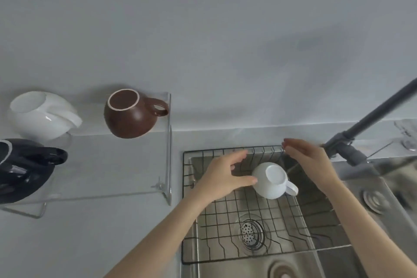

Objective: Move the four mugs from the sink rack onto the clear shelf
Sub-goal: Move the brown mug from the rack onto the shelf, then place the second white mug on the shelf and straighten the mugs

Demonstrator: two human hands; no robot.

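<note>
One white mug [272, 180] lies upside down in the black wire sink rack [225, 253], its handle pointing right. My left hand [222, 178] is open beside the mug's left side, thumb tip touching or almost touching it. My right hand [312, 162] hovers open just right of and above the mug, near the rack's back corner. On the clear shelf [167, 146] at left stand three upturned mugs: a brown mug [130, 115], a white mug [42, 117] and a black mug [24, 169].
A dark faucet arm [370, 122] slants across the upper right, close to my right hand. The steel sink [338, 264] has a drain strainer [251, 233] under the rack and a second basin at right. A glass item [407, 135] sits far right on the counter.
</note>
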